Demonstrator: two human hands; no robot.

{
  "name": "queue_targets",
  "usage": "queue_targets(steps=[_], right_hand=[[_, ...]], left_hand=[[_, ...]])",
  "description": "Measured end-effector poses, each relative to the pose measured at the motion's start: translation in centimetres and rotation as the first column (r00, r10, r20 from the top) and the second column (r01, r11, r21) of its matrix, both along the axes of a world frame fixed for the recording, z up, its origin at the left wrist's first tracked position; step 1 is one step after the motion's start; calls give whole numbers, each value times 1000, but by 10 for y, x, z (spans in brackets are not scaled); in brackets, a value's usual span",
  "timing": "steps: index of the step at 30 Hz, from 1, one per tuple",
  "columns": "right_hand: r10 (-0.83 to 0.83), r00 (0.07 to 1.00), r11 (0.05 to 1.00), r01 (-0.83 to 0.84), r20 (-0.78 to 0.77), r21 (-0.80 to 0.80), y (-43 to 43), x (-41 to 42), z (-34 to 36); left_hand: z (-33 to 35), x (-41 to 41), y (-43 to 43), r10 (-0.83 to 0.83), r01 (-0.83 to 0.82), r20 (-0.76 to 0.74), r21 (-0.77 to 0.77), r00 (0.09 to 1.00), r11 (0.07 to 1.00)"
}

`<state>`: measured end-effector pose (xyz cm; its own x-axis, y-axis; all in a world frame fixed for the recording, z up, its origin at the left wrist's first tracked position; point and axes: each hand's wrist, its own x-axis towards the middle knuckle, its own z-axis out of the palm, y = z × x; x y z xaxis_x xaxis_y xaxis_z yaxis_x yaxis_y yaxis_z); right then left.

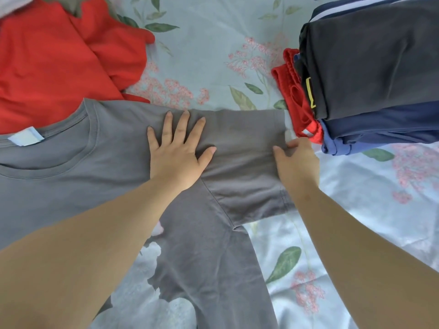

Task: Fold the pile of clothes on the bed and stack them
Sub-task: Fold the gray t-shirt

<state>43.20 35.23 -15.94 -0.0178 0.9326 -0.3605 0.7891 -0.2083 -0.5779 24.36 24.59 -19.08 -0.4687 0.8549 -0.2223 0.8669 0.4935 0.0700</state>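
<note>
Daylit bed (213, 43), pale floral sheet (356, 210)

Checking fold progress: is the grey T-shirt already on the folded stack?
No, the grey T-shirt lies spread on the bed, beside the folded stack.

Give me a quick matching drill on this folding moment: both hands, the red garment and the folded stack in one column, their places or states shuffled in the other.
Things:
1. left hand
2. right hand
3. red garment
4. folded stack

Places or states:
a. crumpled and unfolded, far left
b. grips the end of the sleeve
c. lies flat, fingers spread, on the grey T-shirt
d. piled at the right side of the bed

Pairs: 1-c, 2-b, 3-a, 4-d.
</note>
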Motion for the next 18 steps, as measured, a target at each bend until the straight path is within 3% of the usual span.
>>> queue_targets(steps=[3,4,7,8,11,15,18], right_hand=[[-205,958,978,210,-203,4,-10,13,7],[-157,969,988,155,-191,-28,-19,18,9],[153,985,982,-144,74,-119,-41,36,4],[164,978,983,-150,133,-104,-41,42,3],[61,995,998,-60,79,-14,-38,53,3],[-204,976,977,208,-72,55,-82,51,6],[-72,997,997,73,31,-29,-144,58,9]], left_hand=[[0,0,3,-1,1,19,-25,1000,1000],[1,-1,4,0,1,27,-33,1000,999],[7,3,-7,-38,36,40,39,998,999],[7,11,-21,-69,65,41,100,997,993],[-3,41,-70,-186,189,-37,144,982,971],[-7,48,-79,-140,149,-81,129,987,980],[-5,64,-107,-95,101,-46,126,994,987]])
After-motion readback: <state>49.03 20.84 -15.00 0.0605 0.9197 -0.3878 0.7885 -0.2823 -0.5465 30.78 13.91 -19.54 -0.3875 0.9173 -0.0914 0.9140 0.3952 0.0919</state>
